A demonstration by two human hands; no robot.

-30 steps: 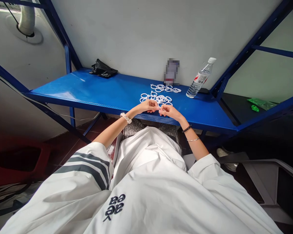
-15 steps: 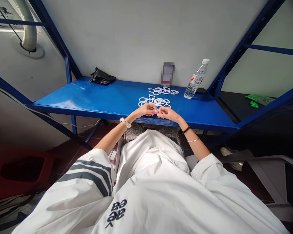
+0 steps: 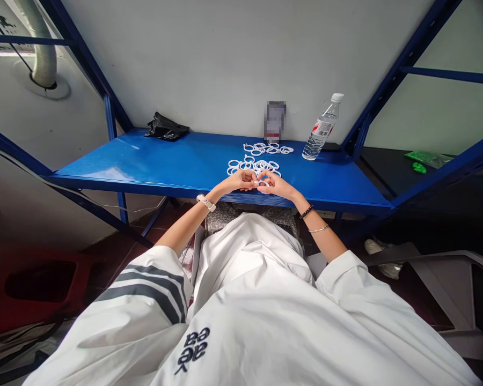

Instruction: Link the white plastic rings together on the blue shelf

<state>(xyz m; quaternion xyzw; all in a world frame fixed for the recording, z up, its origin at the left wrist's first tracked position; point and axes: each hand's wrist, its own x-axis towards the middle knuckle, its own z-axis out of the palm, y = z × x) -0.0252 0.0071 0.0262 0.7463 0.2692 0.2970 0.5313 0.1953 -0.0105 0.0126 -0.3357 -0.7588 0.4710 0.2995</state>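
At the front edge of the blue table (image 3: 165,161), my left hand (image 3: 242,181) and my right hand (image 3: 274,183) meet with fingers pinched together. Between them is a white ring (image 3: 262,183), its curve showing by the right fingers. Both hands are closed on it; the fingertips hide part of the ring. Just beyond my hands lies a pile of several white rings (image 3: 261,164), each with a small knob or loop. Farther back is a row of more white rings (image 3: 259,148).
A blurred-out phone-like object (image 3: 274,122) leans on the wall behind the rings. To the right stands a water bottle (image 3: 322,128) with a dark flat item (image 3: 332,147) behind it. A crumpled black bag (image 3: 166,127) lies at the back left. Blue metal posts (image 3: 111,115) frame the table.
My right hand has turned slightly and its fingers have shifted, so more of the white ring shows between my hands. The camera view has moved a little.
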